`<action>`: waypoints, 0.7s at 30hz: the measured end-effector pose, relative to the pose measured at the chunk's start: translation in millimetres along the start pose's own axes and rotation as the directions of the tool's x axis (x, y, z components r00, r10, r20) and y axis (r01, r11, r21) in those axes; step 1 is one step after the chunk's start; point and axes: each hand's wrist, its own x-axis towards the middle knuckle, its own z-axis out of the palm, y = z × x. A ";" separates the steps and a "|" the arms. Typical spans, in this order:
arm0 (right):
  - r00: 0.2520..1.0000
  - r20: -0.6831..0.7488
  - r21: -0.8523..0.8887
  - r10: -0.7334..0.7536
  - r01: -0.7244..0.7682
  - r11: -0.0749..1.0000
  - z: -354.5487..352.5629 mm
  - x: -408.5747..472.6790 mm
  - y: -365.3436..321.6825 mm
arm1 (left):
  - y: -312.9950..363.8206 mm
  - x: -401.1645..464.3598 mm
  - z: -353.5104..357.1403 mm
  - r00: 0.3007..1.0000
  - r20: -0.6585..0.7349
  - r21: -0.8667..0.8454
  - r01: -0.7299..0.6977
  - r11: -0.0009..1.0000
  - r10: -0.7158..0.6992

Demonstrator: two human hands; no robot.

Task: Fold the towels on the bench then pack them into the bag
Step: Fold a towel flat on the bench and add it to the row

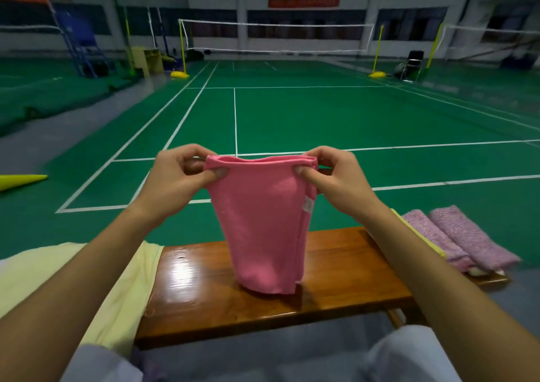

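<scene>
Head view: left hand (178,174) and right hand (336,174) pinch pink towel (263,223) top corners; its hem rests on wooden bench (336,288), purple towels (458,235) at three o'clock.

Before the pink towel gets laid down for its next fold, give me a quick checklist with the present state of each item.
1. Left hand pinches a top corner of the pink towel: ok.
2. Right hand pinches the other corner: ok.
3. Top edge level between the hands: ok.
4. Bottom edge resting on the bench: ok.
5. Bare bench beside the towel to lay it on: ok.
6. Bag within reach: cannot tell, none in view.
</scene>
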 end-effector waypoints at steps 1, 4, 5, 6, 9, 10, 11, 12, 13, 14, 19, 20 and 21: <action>1.000 -0.001 0.003 -0.007 0.007 1.000 -1.8 -4.2 -2.3 | 4.3 -4.7 -0.3 1.000 0.009 0.007 -0.005 1.000 0.005; 1.000 -0.017 0.028 -0.002 0.003 1.000 -7.0 -14.3 -10.8 | 18.4 -16.4 -1.3 1.000 0.011 -0.021 0.007 1.000 -0.006; 1.000 -0.024 0.038 -0.003 0.004 0.999 -8.7 -16.8 -14.3 | 23.2 -19.2 -1.8 1.000 0.011 -0.039 0.007 0.999 -0.007; 1.000 -0.029 0.049 -0.005 0.006 0.999 -10.2 -18.7 -18.2 | 27.6 -21.3 -2.5 1.000 0.012 -0.052 0.004 0.999 -0.003; 0.999 -0.031 0.151 0.030 -0.025 0.988 -10.4 -19.5 -24.3 | 32.9 -23.2 -5.0 1.000 0.024 -0.065 -0.004 0.998 0.006; 0.998 -0.028 0.187 0.051 -0.045 0.981 -9.0 -18.0 -23.2 | 31.2 -22.3 -5.5 1.000 0.025 -0.068 0.001 0.998 0.001; 0.998 -0.026 0.203 0.064 -0.057 0.977 -6.7 -15.1 -19.7 | 27.1 -20.3 -5.6 1.000 0.024 -0.070 0.008 0.998 -0.006; 0.997 -0.022 0.207 0.074 -0.067 0.976 -3.4 -11.2 -13.9 | 21.0 -17.8 -4.9 1.000 0.023 -0.074 0.020 0.997 -0.019; 0.996 -0.016 0.203 0.083 -0.078 0.976 1.1 -6.8 -5.6 | 12.0 -14.4 -3.9 0.999 0.022 -0.079 0.038 0.996 -0.036; 0.995 -0.010 0.193 0.095 -0.092 0.977 7.0 -1.3 6.0 | 0.0 -10.4 -3.1 0.998 0.019 -0.082 0.061 0.995 -0.059; 0.974 0.023 0.084 0.224 -0.226 0.971 53.5 27.8 94.2 | -96.8 13.4 11.6 0.973 0.001 -0.008 0.231 0.973 -0.231; 0.963 0.032 0.051 0.266 -0.267 0.962 65.8 33.7 117.3 | -120.1 17.7 17.2 0.963 -0.009 0.011 0.270 0.963 -0.270; 0.950 0.044 0.024 0.310 -0.311 0.950 78.4 39.0 140.6 | -144.3 21.9 23.3 0.952 -0.022 0.029 0.307 0.951 -0.307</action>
